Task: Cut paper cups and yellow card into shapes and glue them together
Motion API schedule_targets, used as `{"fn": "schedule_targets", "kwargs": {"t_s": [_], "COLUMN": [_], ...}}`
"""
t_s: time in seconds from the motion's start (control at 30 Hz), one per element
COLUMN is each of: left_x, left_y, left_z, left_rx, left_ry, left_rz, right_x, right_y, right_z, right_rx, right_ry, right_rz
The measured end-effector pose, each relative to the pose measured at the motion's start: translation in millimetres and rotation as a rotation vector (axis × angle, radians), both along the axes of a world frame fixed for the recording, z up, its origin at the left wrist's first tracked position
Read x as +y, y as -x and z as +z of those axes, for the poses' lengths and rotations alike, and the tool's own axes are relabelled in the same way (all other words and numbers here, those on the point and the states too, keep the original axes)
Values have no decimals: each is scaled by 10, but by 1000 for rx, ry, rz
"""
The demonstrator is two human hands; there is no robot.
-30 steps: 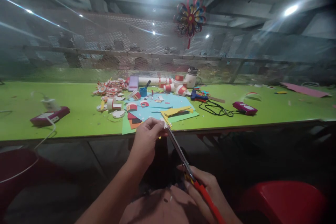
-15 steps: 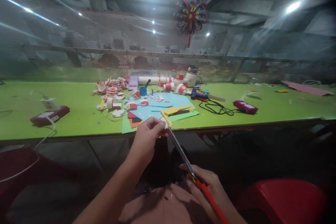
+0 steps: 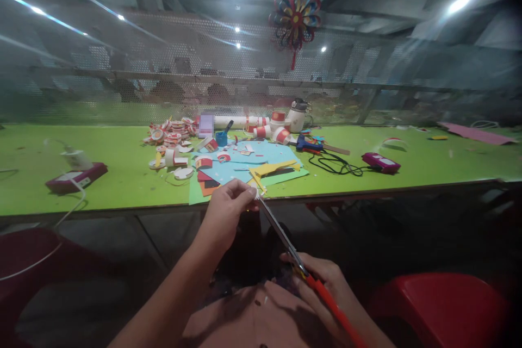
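Observation:
My left hand point(image 3: 229, 201) pinches a small white paper piece point(image 3: 256, 193) just off the table's front edge; most of it is hidden by the fingers. In my right hand point(image 3: 322, 283) is a pair of scissors point(image 3: 281, 234) with orange-red handles. Its long blades point up and left, and their tips reach the paper piece. Beyond the fingers lie yellow paper strips point(image 3: 275, 168) on light blue paper sheets point(image 3: 240, 157), with small scraps on top.
On the green table point(image 3: 338, 187) are a pile of red-and-white discs point(image 3: 173, 130), cut paper cups point(image 3: 204, 162), a blue glue gun point(image 3: 308, 144) and purple power strips point(image 3: 381, 163). A red stool point(image 3: 440, 304) stands at lower right.
The view has tilted slightly, so the table sits a little higher. Both hands keep nearly the same pose, with the blade tips still at the paper piece.

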State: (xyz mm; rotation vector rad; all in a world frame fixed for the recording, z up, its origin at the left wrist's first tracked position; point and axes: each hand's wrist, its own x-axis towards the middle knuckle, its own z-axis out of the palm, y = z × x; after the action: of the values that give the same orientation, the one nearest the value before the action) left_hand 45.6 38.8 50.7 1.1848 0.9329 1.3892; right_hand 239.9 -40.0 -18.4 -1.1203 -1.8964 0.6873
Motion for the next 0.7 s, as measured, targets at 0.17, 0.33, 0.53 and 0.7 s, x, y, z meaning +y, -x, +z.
{"fn": "schedule_targets", "kwargs": {"t_s": [0.17, 0.33, 0.53, 0.7], "left_x": [-12, -18, 20, 0], "left_y": [-2, -13, -28, -11], "left_z": [12, 24, 15, 14], "left_rx": [-17, -41, -140, -180], "left_ry": [22, 38, 137, 117], "left_rz": [0, -7, -34, -27], "right_x": [6, 40, 1, -18], "right_y": [-13, -49, -48, -19], "right_z": [0, 4, 102, 50], "right_rx": [-16, -45, -83, -41], "right_ry": [-19, -27, -1, -15], "right_rz": [22, 61, 139, 115]}}
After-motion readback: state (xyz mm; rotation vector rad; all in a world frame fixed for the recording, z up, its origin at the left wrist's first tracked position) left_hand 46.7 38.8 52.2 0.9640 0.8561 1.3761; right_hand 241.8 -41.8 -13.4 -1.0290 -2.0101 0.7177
